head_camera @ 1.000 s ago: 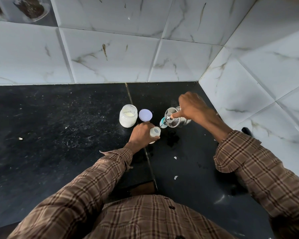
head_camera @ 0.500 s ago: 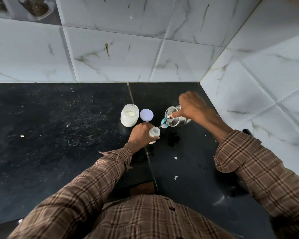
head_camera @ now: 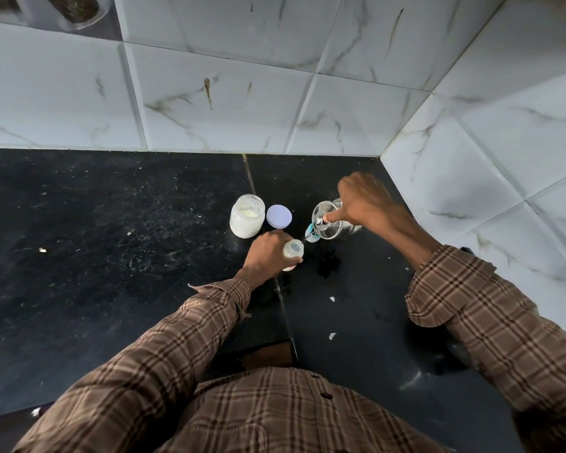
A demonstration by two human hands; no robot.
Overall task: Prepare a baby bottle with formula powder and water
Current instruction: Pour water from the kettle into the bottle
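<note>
A small translucent baby bottle (head_camera: 293, 250) stands open on the black counter (head_camera: 111, 256), gripped around its body by my left hand (head_camera: 265, 256). My right hand (head_camera: 363, 201) holds a shiny steel kettle (head_camera: 329, 220) tilted toward the bottle, with the index finger pressing its lid knob. A thin stream of water runs from the spout into the bottle's mouth. A blue-green piece (head_camera: 311, 231) lies just under the spout. An open glass jar of white formula powder (head_camera: 247, 215) stands left of the kettle, its pale lid (head_camera: 278, 216) flat beside it.
White marble-look tiled walls (head_camera: 209, 99) meet in a corner at the right behind the kettle. Small white scraps (head_camera: 332, 299) lie on the counter near me. Two jars (head_camera: 79, 8) sit on a ledge at the top left.
Both hands keep their hold and barely shift. The kettle stays tilted over the bottle, and the water stream is now visible.
</note>
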